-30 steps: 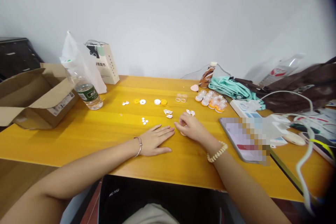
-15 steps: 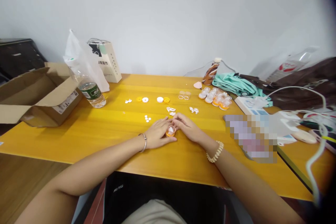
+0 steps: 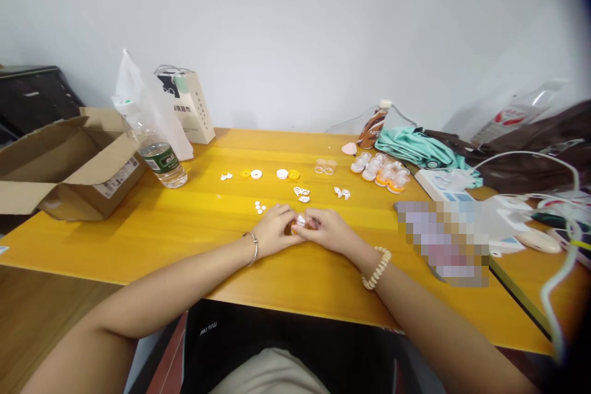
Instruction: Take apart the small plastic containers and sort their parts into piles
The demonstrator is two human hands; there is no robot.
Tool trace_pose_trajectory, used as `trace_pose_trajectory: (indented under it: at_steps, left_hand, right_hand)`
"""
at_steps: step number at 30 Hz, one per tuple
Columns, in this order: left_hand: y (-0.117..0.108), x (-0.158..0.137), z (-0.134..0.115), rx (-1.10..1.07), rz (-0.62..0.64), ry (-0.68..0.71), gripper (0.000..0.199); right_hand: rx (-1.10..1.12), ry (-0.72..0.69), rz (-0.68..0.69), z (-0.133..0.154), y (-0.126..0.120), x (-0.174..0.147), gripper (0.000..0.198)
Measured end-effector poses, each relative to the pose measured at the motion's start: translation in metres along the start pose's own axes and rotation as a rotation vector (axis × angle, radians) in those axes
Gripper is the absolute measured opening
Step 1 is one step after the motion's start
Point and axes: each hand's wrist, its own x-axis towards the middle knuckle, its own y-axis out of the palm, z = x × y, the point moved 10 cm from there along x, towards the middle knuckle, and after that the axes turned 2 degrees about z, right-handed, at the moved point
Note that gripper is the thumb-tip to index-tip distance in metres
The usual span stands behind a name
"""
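Both hands meet around a small clear cup with an orange base [image 3: 300, 220], low over the table. A white piece shows inside it. My left hand [image 3: 276, 229] grips the cup from the left. From the right, my right hand [image 3: 329, 229] closes its thumb and fingers on the same cup, hiding much of it. Just beyond lie white openwork pieces [image 3: 301, 191] and another pair of them [image 3: 342, 193]. Small white discs [image 3: 260, 207] are beside my left fingers. Farther back are white rings [image 3: 282, 174], yellow rings [image 3: 293, 175] and clear cylinders [image 3: 325, 166].
At the left stand an open cardboard box [image 3: 69, 166], a water bottle [image 3: 162, 163] and a paper bag [image 3: 196, 108]. Several clear-topped cups [image 3: 390, 175] sit back right, near a brown drink bottle [image 3: 375, 125] and green cloth [image 3: 415, 148]. A blurred phone [image 3: 438, 243] and white cables lie right.
My right hand has come onto the cup, its thumb now across the front. My left fingers have drawn in from lying flat around the cup to gripping its side.
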Motion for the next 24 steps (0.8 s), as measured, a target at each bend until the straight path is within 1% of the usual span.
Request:
trace_pose_trajectory:
  at_steps: [2, 4, 8, 13, 15, 19, 22, 23, 24]
  left_hand:
    - [0.0, -0.001, 0.003, 0.016, -0.02, -0.043, 0.029]
    - [0.001, -0.002, 0.002, 0.04, -0.015, -0.057, 0.031]
    - [0.005, -0.003, -0.003, 0.089, 0.013, -0.029, 0.036]
    - [0.004, 0.0, -0.005, 0.057, 0.017, -0.013, 0.029]
    - [0.005, 0.001, -0.006, 0.034, 0.036, 0.005, 0.027]
    - [0.007, 0.001, -0.008, -0.003, 0.095, 0.037, 0.02]
    - [0.005, 0.002, -0.001, -0.015, 0.091, -0.005, 0.02]
    - [0.004, 0.002, 0.001, -0.025, 0.082, -0.017, 0.02]
    - [0.004, 0.003, 0.002, -0.037, 0.075, -0.022, 0.02]
  right_hand:
    - [0.021, 0.016, -0.032, -0.003, -0.002, 0.0, 0.038]
    - [0.018, 0.026, -0.031, -0.005, 0.0, 0.0, 0.037]
    - [-0.059, 0.072, -0.011, -0.008, 0.003, 0.001, 0.045]
    - [-0.107, 0.061, -0.026, -0.003, 0.0, 0.0, 0.044]
    - [-0.126, 0.028, -0.01, 0.0, 0.001, 0.0, 0.041]
    - [-0.103, -0.123, 0.02, 0.015, 0.001, -0.002, 0.025]
    - [-0.078, -0.201, 0.022, 0.024, -0.002, -0.004, 0.011]
    - [-0.062, -0.211, 0.02, 0.025, -0.004, -0.004, 0.008]
    - [-0.046, -0.206, 0.014, 0.025, -0.005, -0.004, 0.011]
